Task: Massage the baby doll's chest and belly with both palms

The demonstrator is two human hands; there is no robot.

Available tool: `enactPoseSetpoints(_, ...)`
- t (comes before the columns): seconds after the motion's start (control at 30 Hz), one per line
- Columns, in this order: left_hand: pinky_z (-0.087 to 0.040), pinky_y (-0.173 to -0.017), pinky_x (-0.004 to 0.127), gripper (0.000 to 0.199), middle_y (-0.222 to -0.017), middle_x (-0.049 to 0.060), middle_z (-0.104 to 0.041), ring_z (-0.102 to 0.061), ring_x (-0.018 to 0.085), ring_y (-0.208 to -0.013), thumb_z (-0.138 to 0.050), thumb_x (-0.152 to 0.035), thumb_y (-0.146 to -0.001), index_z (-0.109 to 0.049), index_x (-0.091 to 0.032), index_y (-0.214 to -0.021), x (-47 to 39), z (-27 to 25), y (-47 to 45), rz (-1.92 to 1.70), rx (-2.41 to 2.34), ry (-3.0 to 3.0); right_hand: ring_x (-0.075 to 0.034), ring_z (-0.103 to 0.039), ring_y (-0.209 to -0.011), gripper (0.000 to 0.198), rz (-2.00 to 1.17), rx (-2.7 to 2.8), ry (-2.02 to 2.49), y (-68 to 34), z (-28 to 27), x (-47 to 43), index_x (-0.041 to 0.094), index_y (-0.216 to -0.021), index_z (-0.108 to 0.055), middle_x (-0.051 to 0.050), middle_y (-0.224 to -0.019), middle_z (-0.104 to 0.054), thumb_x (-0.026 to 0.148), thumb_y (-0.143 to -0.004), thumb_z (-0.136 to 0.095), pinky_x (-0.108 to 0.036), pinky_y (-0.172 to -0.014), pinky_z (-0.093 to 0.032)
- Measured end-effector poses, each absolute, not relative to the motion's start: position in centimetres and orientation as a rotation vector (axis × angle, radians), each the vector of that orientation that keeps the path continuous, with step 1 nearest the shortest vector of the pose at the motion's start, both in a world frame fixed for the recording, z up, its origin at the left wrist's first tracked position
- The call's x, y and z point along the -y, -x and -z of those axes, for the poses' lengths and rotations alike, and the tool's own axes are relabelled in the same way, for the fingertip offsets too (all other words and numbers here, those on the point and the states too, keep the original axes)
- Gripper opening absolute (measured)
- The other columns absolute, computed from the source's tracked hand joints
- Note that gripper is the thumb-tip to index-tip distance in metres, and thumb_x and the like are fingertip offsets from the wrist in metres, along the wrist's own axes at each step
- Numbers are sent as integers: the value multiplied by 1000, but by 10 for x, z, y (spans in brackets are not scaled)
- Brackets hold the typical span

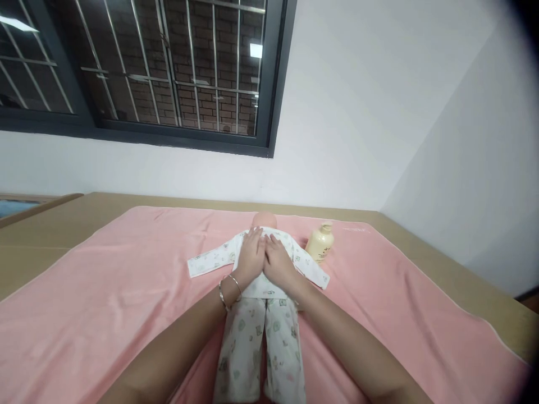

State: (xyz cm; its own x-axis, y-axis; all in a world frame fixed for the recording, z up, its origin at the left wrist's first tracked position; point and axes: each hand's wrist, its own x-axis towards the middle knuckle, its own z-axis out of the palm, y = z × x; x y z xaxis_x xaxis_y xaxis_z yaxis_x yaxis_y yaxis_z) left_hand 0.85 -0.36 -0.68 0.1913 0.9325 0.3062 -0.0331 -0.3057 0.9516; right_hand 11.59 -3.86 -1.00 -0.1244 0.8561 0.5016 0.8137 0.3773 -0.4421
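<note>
A baby doll (264,219) lies on a pink sheet, its head at the far end and its face not in view. It wears a white printed top (261,292) with both sleeves spread outward, and matching trousers (246,342). My left hand (251,255) rests flat on the upper part of the top, fingers stretched toward the head. Beside it, touching, my right hand (278,259) lies flat on the same garment. Two thin bangles circle my left wrist. Neither hand grips anything.
A cream bottle (320,242) stands right of the doll, near its sleeve. The pink sheet (138,280) covers most of a wooden surface (84,221). White walls rise behind and at the right. A dark-framed window (181,137) with metal bars is at the upper left.
</note>
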Motion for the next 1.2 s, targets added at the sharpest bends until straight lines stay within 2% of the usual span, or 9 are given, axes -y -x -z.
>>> enactPoseSetpoints(0.1, -4, -123, 41, 34, -149, 10, -50, -23, 21, -150, -46, -30, -94, -64, -19, -121, -23, 24, 2, -1285, -1019, -1631, -24, -29, -146, 47, -85, 2089, 1348, -129, 16, 20, 17, -142, -51, -10, -151, -45, 22, -96, -42, -50, -120, -16)
enactPoseSetpoints(0.2, -8, -123, 44, 42, -150, 13, -47, -28, 22, -148, -38, -34, -98, -59, -15, -129, -31, 37, 4, -1200, -1170, -1939, -23, -24, -148, 47, -208, 2036, 1430, -149, 25, 3, 20, -144, -48, -8, -156, -37, 35, -102, -34, -48, -121, -15)
enactPoseSetpoints(0.47, -15, -124, 43, 60, -157, 16, -36, -22, 24, -150, -20, -40, -103, -43, -6, -145, -36, 46, 5, -1071, -1387, -2151, -34, -19, -149, 65, -104, 1889, 1889, -123, 25, 24, -6, -149, -30, -27, -157, -26, 38, -101, -31, -48, -120, -16)
enactPoseSetpoints(0.57, -16, -124, 43, 61, -155, 14, -39, -25, 22, -149, -14, -41, -103, -45, -8, -145, -36, 46, 8, -1082, -1353, -2089, -33, -10, -151, 61, -23, 2076, 1684, -108, 23, 37, 5, -152, -31, -18, -161, -20, 33, -98, -37, -50, -121, -11)
enactPoseSetpoints(0.67, -17, -123, 43, 62, -153, 12, -43, -28, 21, -148, -12, -42, -103, -47, -11, -143, -35, 46, 9, -1111, -1343, -2062, -25, -17, -150, 54, -72, 2245, 1399, -121, 21, 29, 20, -152, -35, -7, -159, -31, 30, -99, -35, -50, -122, -8)
enactPoseSetpoints(0.77, -17, -123, 43, 61, -154, 12, -42, -28, 21, -148, -13, -42, -103, -47, -11, -143, -35, 47, 8, -1119, -1331, -2101, -19, -23, -149, 49, -177, 2237, 1307, -147, 20, 10, 24, -148, -43, -3, -156, -39, 36, -103, -26, -47, -122, -9)
enactPoseSetpoints(1.0, -16, -123, 43, 58, -154, 13, -42, -27, 22, -148, -21, -42, -102, -49, -9, -142, -39, 45, 7, -1085, -1331, -2105, -35, -19, -149, 72, -159, 1797, 1985, -131, 31, 19, -6, -150, -27, -28, -157, -25, 46, -100, -29, -49, -119, -16)
enactPoseSetpoints(1.13, -17, -122, 45, 56, -152, 11, -45, -29, 23, -148, -22, -44, -102, -53, -14, -139, -38, 38, 6, -1085, -1338, -1967, -37, -11, -150, 69, -50, 1917, 1828, -108, 28, 32, -1, -152, -27, -26, -160, -18, 39, -97, -40, -52, -119, -15)
enactPoseSetpoints(1.2, -18, -122, 48, 54, -150, 11, -48, -31, 25, -147, -22, -43, -103, -56, -16, -135, -36, 36, 5, -1087, -1340, -1963, -32, -14, -150, 61, -43, 2075, 1624, -112, 22, 26, 6, -151, -34, -21, -160, -23, 33, -97, -41, -50, -120, -14)
